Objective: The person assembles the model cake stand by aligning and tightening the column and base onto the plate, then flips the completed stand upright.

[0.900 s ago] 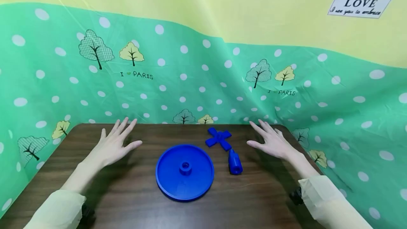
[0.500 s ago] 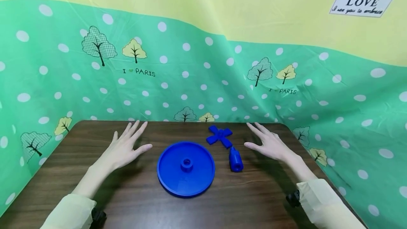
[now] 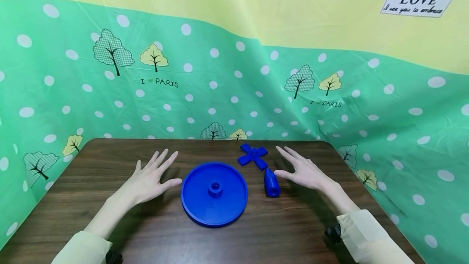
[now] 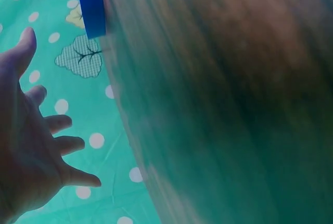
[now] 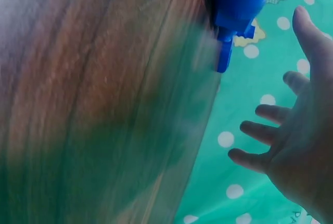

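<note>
A round blue disc with a raised rim and a hollow central hub lies on the wooden table. Left of it my left hand hovers with fingers spread, thumb tip close to the rim. To the disc's right lies a blue bottle-shaped piece, its hollow end facing me; in the right wrist view this piece appears near the top. My right hand is spread beside it, thumb tip at its upper right side. Behind the bottle-shaped piece lies a blue four-bladed propeller piece. Both hands hold nothing.
The brown wooden table ends at a back edge against a hanging green and yellow cloth with trees and dots. Dark wrist straps show under the pale sleeves.
My left hand has moved right and nearer to the disc. My right hand has come left to the bottle-shaped piece. The blue pieces have stayed put; the head view has shifted slightly.
</note>
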Motion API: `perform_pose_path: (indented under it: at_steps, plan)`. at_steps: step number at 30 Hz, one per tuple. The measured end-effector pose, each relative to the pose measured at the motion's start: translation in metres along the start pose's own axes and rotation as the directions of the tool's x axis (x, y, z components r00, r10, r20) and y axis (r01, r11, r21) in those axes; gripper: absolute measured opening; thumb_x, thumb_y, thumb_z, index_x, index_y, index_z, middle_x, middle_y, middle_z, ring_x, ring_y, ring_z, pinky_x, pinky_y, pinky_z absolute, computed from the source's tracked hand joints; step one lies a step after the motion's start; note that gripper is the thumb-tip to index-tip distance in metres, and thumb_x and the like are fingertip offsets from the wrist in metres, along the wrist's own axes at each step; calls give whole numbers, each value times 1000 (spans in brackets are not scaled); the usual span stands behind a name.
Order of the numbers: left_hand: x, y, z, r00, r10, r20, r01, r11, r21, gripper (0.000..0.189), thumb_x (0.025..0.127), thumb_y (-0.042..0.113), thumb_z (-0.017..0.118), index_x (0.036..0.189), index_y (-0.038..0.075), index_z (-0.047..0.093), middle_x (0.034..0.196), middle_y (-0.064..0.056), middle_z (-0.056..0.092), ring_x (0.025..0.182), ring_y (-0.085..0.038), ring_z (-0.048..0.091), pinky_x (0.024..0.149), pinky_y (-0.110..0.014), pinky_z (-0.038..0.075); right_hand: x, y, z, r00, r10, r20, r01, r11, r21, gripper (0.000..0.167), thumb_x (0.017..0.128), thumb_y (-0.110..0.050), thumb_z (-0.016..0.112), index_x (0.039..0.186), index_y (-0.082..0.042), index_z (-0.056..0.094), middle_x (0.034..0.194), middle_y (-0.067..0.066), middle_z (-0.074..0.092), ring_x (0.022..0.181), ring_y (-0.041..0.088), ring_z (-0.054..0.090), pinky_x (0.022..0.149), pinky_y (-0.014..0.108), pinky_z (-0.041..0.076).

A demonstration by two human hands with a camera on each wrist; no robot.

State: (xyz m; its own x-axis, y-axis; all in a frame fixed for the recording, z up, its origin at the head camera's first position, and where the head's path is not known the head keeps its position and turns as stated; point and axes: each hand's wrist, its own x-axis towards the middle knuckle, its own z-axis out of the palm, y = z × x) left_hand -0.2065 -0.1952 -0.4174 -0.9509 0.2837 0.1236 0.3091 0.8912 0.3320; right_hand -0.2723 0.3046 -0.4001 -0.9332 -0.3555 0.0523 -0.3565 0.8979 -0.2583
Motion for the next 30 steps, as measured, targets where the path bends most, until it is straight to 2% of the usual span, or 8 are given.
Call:
perform_pose_path:
  at_steps: [8,16,23,30]
  plan:
    - [-2,12,2,996,4,93,-4,1000,8,84,95,69,55,163,28,30,171,-16,24,157,-50,21,108,-89,14,-3,-11,8,999,-34,9,34,999,12,87,93,-72,58,164,-36,24,170,12,29,147,46,44,108,77,36]
    - [0,15,4,984,15,179,-15,1000,-1,88,91,71,59,162,26,34,170,-17,28,154,-53,25,103,-91,17,-9,-23,10,999,-43,21,43,999,10,87,92,-72,59,163,-33,28,169,14,32,144,48,47,99,73,46]
    - [1,18,6,964,2,267,-3,1000,2,89,91,72,59,162,25,32,169,-21,28,154,-56,21,101,-93,14,-13,-30,12,997,-59,43,58,998,10,86,92,-71,60,163,-35,28,168,14,34,145,46,47,101,71,47]
    - [-2,22,9,952,-9,306,6,1000,11,89,91,72,59,162,26,33,169,-22,27,155,-56,19,101,-94,12,-14,-33,13,997,-59,49,59,998,8,86,92,-72,60,163,-33,30,168,14,35,146,45,46,101,71,46]
